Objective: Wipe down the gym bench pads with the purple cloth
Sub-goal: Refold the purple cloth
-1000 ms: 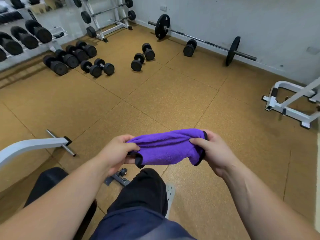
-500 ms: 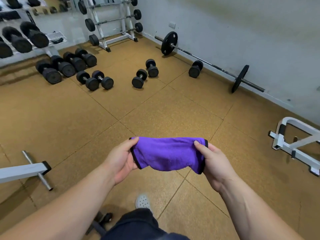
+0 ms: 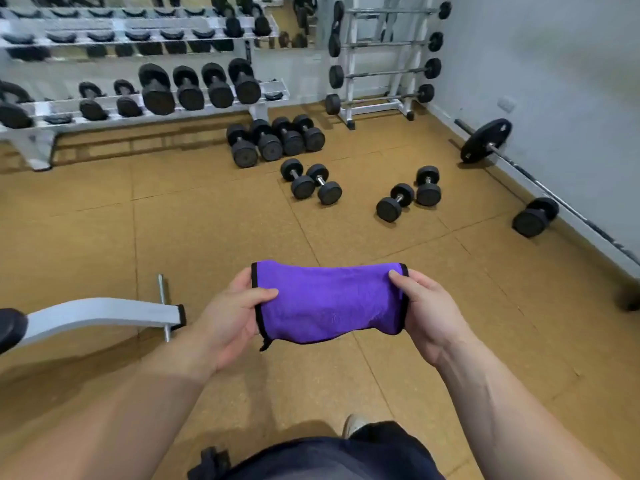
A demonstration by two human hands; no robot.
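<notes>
A folded purple cloth [image 3: 329,301] with black edging is stretched between my two hands in front of me, above the floor. My left hand [image 3: 230,315] grips its left edge, thumb on top. My right hand [image 3: 427,311] pinches its right edge. At the far left a white bench frame leg [image 3: 100,315] with a steel crossbar reaches in, and a bit of black bench pad [image 3: 10,327] shows at the frame's left edge. Most of the bench is out of view.
Loose black dumbbells [image 3: 311,183] lie on the cork-coloured floor ahead. A dumbbell rack [image 3: 138,98] runs along the back left, a barbell rack [image 3: 381,64] stands at the back. A loaded barbell [image 3: 486,140] lies along the right wall. My leg and shoe [image 3: 356,427] are below.
The view has swung left and up toward the dumbbell rack. The cloth has been pulled flatter and wider between my hands; both hands keep their hold.
</notes>
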